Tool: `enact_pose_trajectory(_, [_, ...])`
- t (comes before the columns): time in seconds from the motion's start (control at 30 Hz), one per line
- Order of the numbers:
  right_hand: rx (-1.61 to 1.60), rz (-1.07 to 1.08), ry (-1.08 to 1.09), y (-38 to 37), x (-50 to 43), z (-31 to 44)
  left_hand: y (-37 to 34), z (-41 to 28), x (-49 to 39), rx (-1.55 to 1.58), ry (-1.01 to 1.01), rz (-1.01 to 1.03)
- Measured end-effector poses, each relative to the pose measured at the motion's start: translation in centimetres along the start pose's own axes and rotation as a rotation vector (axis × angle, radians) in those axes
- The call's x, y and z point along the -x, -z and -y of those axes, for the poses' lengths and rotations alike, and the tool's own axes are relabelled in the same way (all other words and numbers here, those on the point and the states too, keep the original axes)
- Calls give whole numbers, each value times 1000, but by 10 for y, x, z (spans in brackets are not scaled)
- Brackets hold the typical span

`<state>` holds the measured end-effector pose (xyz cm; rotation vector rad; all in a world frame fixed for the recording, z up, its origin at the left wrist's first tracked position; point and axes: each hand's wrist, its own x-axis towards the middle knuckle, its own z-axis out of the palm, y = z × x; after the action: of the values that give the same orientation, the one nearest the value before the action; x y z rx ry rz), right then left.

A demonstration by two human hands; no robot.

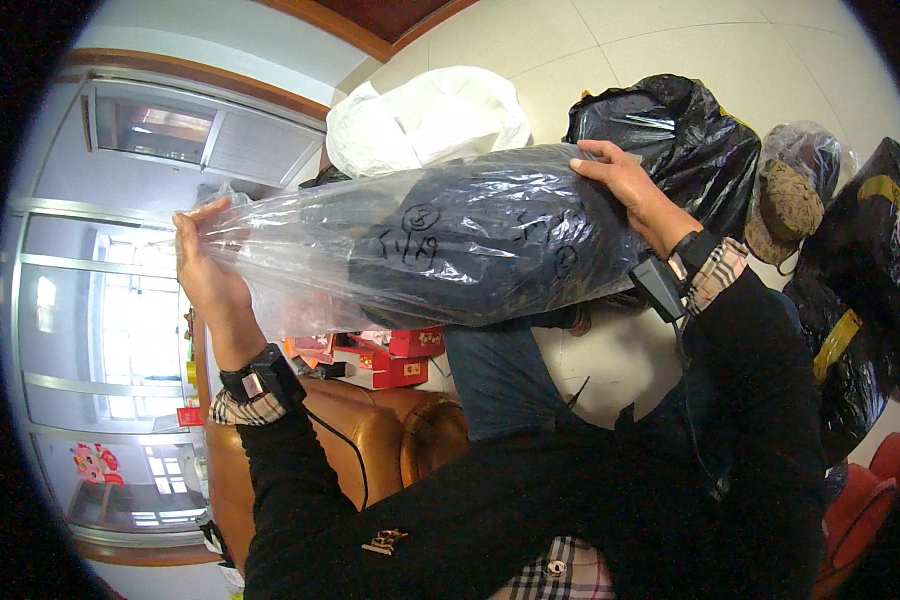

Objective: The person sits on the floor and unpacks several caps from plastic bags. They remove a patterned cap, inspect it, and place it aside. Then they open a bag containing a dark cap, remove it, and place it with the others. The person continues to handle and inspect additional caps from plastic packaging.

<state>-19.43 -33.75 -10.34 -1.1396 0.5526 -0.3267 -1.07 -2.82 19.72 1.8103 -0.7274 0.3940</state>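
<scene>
A large clear plastic bag [300, 232] stretches across the view in front of me. Dark folded fabric [487, 232] fills its right part, and black handwritten marks show on the plastic. At the left, my left hand [214, 277] grips the gathered, empty end of the bag between thumb and fingers. My right hand [630, 184] lies on the upper right end of the bag, fingers bent over the plastic; part of its grip is hidden. Both wrists wear black strapped devices with cables.
Beyond the bag lie a white sack [427, 120] and a black plastic bag [667, 135]. A camouflage cap [787, 199] and more black bags [855, 360] are at right. Red boxes [412, 356] and a brown leather armchair [345, 420] sit below left, near a glazed partition [105, 300].
</scene>
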Motion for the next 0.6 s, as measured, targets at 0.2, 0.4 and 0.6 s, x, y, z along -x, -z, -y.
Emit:
enact_pose_trajectory(0.2, [-39, 52, 40, 3, 13, 10, 9, 13, -3, -119, -4, -67])
enact_pose_trajectory(0.4, [8, 52, 67, 6, 17, 14, 15, 14, -2, -154, 42, -63])
enact_pose_trajectory(0.6, [-2, 50, 76, 9, 11, 7, 11, 11, 6, -134, 12, -41])
